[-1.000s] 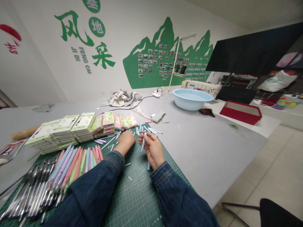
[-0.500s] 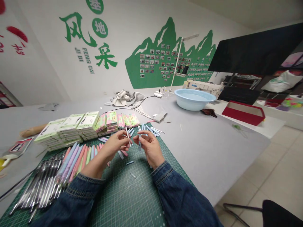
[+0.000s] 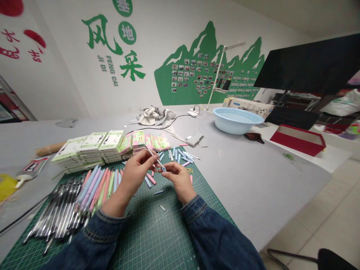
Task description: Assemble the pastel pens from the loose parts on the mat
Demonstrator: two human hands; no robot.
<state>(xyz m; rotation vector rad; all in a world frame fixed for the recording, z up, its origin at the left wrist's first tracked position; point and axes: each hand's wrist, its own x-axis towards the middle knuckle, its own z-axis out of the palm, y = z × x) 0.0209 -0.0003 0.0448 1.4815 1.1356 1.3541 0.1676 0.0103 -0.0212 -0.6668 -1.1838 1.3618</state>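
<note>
Above the green cutting mat (image 3: 152, 232), my left hand (image 3: 136, 168) is closed in a pinch on a thin white pen refill (image 3: 155, 156). My right hand (image 3: 180, 179) pinches a small light-blue pen part (image 3: 163, 169), mostly covered by the fingers. The refill's lower end meets the blue part, though I cannot tell how far inside it sits. Below the hands lie a short blue piece (image 3: 158, 192) and a small clear piece (image 3: 162, 208). Loose blue pen parts (image 3: 180, 153) and pink ones (image 3: 151, 179) lie beyond and beside my hands.
Several pastel pens (image 3: 98, 183) and black-and-clear pens (image 3: 54, 212) lie at the left. Behind them stand stacked white-green boxes (image 3: 91, 146) and pink-green boxes (image 3: 137, 139). A glue tube (image 3: 32, 168) rests far left. A blue basin (image 3: 237, 122) stands at the back right.
My hands have come together, and the white refill now tilts to meet the blue part. The blue part has turned from upright to mostly hidden in my right fingers. The view has shifted slightly left.
</note>
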